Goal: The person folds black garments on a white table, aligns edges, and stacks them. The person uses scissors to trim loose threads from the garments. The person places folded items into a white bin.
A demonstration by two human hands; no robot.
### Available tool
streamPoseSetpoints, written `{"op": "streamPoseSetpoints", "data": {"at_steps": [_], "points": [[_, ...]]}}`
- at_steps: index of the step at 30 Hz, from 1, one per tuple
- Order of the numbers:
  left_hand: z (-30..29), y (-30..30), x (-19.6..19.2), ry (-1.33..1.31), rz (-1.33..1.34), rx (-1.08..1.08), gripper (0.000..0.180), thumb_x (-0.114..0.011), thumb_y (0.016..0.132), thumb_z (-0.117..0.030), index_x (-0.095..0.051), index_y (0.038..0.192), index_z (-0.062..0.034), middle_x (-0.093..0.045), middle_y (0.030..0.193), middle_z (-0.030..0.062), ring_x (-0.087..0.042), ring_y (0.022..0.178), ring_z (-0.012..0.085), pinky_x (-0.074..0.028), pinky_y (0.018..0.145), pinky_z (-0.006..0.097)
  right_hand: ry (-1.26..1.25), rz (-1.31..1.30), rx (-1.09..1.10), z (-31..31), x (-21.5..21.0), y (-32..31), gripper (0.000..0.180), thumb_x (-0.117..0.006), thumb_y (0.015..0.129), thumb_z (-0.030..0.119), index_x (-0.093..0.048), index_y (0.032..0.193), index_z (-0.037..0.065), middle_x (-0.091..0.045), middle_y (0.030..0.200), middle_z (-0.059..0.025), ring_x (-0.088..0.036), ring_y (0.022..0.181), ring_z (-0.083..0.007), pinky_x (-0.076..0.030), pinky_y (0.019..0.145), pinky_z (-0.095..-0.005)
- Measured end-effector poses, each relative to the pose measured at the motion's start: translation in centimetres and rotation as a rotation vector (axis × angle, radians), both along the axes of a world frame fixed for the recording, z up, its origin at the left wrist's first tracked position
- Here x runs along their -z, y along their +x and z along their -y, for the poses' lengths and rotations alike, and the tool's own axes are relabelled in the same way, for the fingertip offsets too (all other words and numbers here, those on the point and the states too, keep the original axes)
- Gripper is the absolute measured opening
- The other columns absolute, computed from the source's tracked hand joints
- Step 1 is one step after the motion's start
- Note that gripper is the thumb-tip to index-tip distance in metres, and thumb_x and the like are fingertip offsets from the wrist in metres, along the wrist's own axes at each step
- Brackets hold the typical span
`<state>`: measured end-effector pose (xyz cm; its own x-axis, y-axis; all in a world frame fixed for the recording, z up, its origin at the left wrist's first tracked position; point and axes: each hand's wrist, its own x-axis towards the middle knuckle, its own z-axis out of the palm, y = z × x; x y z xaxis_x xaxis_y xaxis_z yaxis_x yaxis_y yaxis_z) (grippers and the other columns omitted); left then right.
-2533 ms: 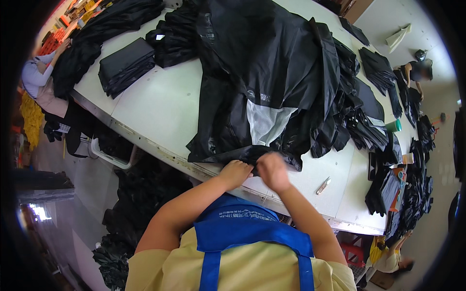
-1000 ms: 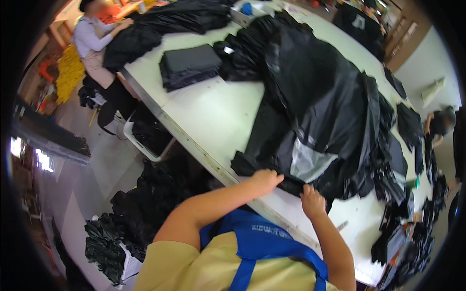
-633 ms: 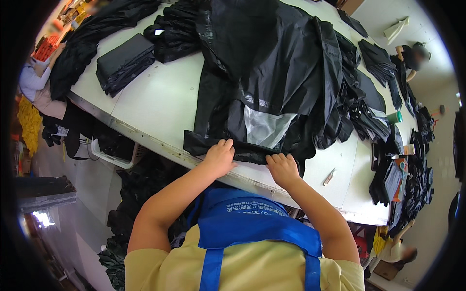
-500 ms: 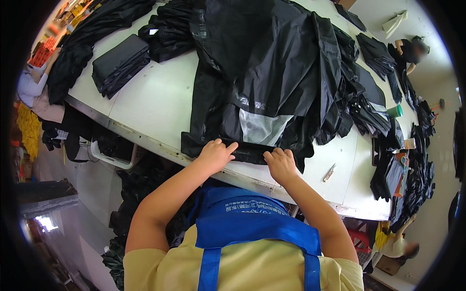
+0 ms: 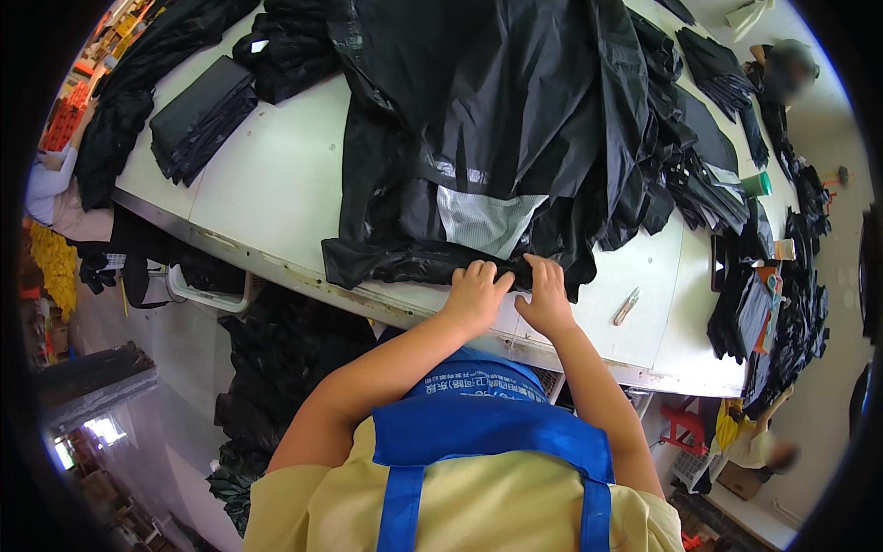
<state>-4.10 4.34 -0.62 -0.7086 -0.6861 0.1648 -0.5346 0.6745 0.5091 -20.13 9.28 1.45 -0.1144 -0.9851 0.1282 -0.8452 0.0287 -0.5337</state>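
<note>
A large black garment (image 5: 515,101) of thin shiny cloth lies spread on the white table, with a pale mesh patch (image 5: 489,221) showing near its lower edge. That lower edge is turned up in a folded band running along the table's front. My left hand (image 5: 475,299) grips the band just below the mesh patch, its fingers curled over the cloth. Close beside it on the right, my right hand (image 5: 548,296) pinches the same band; the fingertips are partly hidden in the folds. To the right lies a small pair of thread snips (image 5: 626,307).
A folded black stack (image 5: 203,120) rests at the left on the white table (image 5: 267,184). More black garments (image 5: 704,189) pile up at the right, near a green cylinder (image 5: 757,185). Below the front edge stands a white basket (image 5: 212,296). Other people are at the far sides.
My left hand has moved right along the folded band, close to my right hand. My right hand has shifted slightly. The view has moved a little.
</note>
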Motion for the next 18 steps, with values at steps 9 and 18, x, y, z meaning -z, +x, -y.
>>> {"op": "streamPoseSetpoints", "data": {"at_steps": [9, 18], "points": [[-0.4, -1.6, 0.9, 0.085, 0.038, -0.125, 0.013, -0.066, 0.075, -0.011, -0.068, 0.088, -0.015, -0.058, 0.094, -0.0037, -0.049, 0.099, 0.0235, -0.034, 0.074, 0.046, 0.488, 0.75, 0.127, -0.7, 1.8, -3.2, 0.039, -0.054, 0.072, -0.012, -0.056, 0.109, 0.001, -0.063, 0.095, -0.0099, -0.058, 0.094, -0.02, -0.047, 0.085, -0.0309], [0.5, -1.2, -1.6, 0.485, -0.021, -0.204, 0.022, -0.077, 0.069, -0.031, -0.071, 0.079, -0.0118, -0.062, 0.087, -0.0028, -0.051, 0.102, 0.0226, -0.032, 0.082, 0.045, 0.524, 1.358, 0.212, -0.9, 0.7, -2.6, 0.046, -0.049, 0.073, -0.017, -0.051, 0.115, 0.001, -0.057, 0.099, -0.0068, -0.055, 0.095, -0.0136, -0.044, 0.085, -0.0236]]}}
